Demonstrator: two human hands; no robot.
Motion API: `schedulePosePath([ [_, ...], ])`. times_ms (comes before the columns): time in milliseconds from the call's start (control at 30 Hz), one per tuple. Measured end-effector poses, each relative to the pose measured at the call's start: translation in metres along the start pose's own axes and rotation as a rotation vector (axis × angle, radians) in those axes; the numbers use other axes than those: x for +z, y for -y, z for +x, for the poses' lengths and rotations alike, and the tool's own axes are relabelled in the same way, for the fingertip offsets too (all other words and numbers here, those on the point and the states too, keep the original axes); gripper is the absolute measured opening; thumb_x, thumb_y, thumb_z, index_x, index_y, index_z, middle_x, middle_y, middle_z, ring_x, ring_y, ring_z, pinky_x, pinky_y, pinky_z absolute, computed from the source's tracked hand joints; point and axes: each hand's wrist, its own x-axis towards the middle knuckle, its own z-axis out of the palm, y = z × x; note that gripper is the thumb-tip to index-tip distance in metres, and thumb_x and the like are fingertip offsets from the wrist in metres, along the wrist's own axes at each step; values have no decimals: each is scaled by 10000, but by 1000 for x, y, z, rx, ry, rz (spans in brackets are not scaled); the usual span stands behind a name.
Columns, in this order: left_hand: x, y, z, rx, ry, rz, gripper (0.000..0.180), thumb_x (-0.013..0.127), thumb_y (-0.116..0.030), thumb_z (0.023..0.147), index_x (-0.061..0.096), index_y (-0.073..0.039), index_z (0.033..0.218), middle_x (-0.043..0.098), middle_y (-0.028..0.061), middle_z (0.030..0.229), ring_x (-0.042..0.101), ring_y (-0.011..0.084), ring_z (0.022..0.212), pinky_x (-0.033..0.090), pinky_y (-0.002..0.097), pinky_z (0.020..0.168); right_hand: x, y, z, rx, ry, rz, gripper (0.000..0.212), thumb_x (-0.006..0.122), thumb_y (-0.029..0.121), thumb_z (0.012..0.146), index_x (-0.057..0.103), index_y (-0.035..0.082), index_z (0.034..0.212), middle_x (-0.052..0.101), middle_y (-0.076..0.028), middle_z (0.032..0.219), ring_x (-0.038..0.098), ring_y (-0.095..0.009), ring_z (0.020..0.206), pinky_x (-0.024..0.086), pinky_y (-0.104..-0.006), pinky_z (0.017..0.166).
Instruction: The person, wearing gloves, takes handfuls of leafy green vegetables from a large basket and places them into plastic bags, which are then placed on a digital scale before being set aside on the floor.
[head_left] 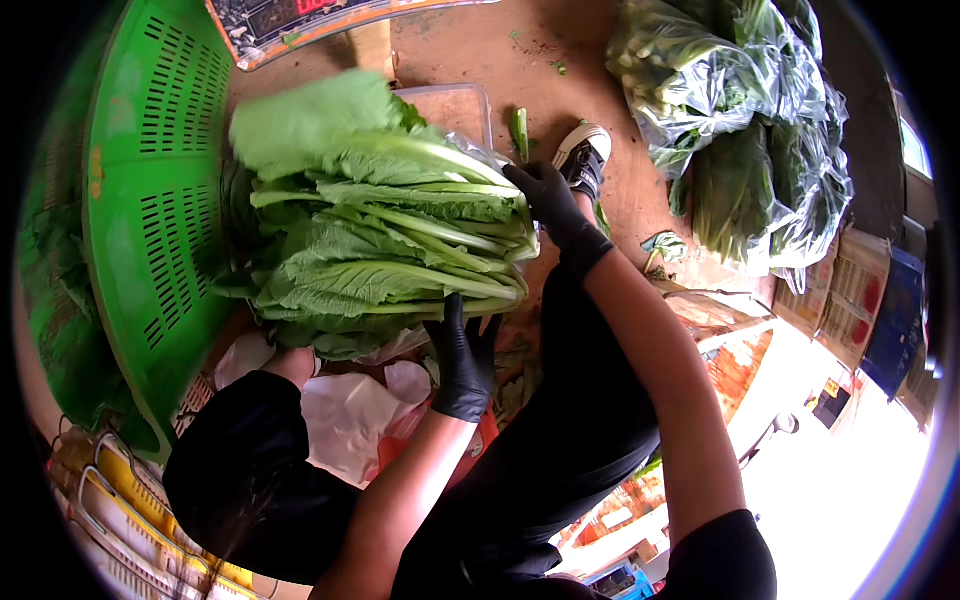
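Note:
I hold a thick bundle of leafy greens (pixel 380 220) with pale stalks and broad green leaves, lying across the middle of the view. My left hand (pixel 462 360), in a black glove, presses against the stalk ends from below. My right hand (pixel 550 198), also in a black glove, grips the bundle's upper right edge near the stalks. A clear plastic bag (pixel 470 148) shows behind the stalk ends. My legs in black trousers and one black-and-white shoe (pixel 583 153) are underneath.
A green perforated plastic crate (pixel 150 200) stands at the left, touching the leaves. Clear bags of more greens (pixel 740 110) lie at the upper right on the brown floor. A scale (pixel 300 20) sits at the top. White and red bags (pixel 350 410) lie below the bundle. Yellow crates (pixel 130 500) sit at lower left.

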Motion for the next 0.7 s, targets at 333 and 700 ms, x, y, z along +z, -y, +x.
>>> schedulePosePath([
  [333,3,-17,-6,-7,109,-50,496,633,-299,858,452,-73,1261,464,119,1256,463,286,1157,435,411,976,-52,-38,0,262,553,-141,304,596,245,871,586,51,1103,613,-21,838,593,-108,673,496,-250,554],
  [700,-4,-46,2,-57,114,-130,454,581,-251,896,457,-2,1255,488,146,1247,488,293,1136,444,410,973,-4,-70,-2,-226,348,-179,181,651,135,740,620,-5,851,622,-133,694,609,-188,591,501,-314,547],
])
